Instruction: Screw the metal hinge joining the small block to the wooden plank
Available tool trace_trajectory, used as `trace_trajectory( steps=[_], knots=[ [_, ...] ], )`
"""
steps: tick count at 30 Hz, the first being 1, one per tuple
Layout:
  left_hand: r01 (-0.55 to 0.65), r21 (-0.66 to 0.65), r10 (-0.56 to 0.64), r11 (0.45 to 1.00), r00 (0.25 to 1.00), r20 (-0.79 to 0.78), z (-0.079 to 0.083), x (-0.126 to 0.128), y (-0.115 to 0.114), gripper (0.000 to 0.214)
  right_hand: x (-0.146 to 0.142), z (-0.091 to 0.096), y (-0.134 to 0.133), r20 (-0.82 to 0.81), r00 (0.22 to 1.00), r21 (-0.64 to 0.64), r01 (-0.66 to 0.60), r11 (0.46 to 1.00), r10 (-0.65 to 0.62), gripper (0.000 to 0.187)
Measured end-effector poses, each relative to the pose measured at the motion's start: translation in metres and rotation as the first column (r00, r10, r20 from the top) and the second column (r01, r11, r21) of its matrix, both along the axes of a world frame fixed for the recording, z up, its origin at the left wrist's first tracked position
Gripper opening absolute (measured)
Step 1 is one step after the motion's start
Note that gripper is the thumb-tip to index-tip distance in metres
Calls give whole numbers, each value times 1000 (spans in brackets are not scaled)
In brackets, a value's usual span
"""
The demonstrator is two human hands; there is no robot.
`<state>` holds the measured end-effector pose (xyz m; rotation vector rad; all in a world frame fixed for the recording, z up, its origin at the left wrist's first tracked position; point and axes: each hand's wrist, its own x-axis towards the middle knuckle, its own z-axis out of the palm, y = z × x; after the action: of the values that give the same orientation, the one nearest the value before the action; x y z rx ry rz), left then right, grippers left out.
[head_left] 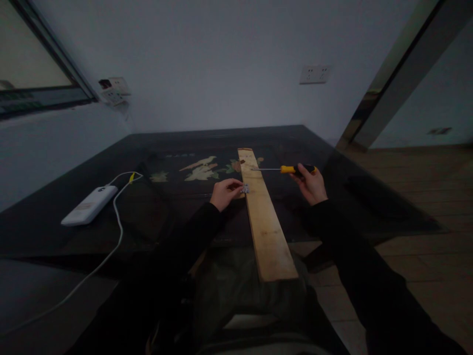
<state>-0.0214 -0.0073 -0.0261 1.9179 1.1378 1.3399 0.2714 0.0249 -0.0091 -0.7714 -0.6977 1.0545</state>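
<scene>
A long wooden board lies on the dark table, its near end sticking out past the front edge. At the board's left side my left hand pinches a small silvery metal piece, perhaps a hinge, though its details are too small to make out. My right hand is closed around the black and yellow handle of a screwdriver. The shaft points left, and its tip is over the board's far part; whether it touches the wood I cannot tell.
The dark table has a bird-and-flower picture on its top. To the left lies a white power bank with a white cable running off the front edge. Behind stands a wall with a socket.
</scene>
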Motion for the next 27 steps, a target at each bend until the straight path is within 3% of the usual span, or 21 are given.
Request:
trace_trajectory(
  steps=[16,23,27],
  knots=[
    [-18,47,25,999,988,-155,2,-2,-4,13,0,4,2,-5,990,85,140,987,-140,60],
    [-42,58,52,997,982,-182,-4,-3,0,13,-13,19,-4,121,976,234,150,961,-182,51],
    [-27,28,31,999,989,-147,-5,-2,0,14,-27,34,-20,294,944,330,50,943,-153,49]
  ],
)
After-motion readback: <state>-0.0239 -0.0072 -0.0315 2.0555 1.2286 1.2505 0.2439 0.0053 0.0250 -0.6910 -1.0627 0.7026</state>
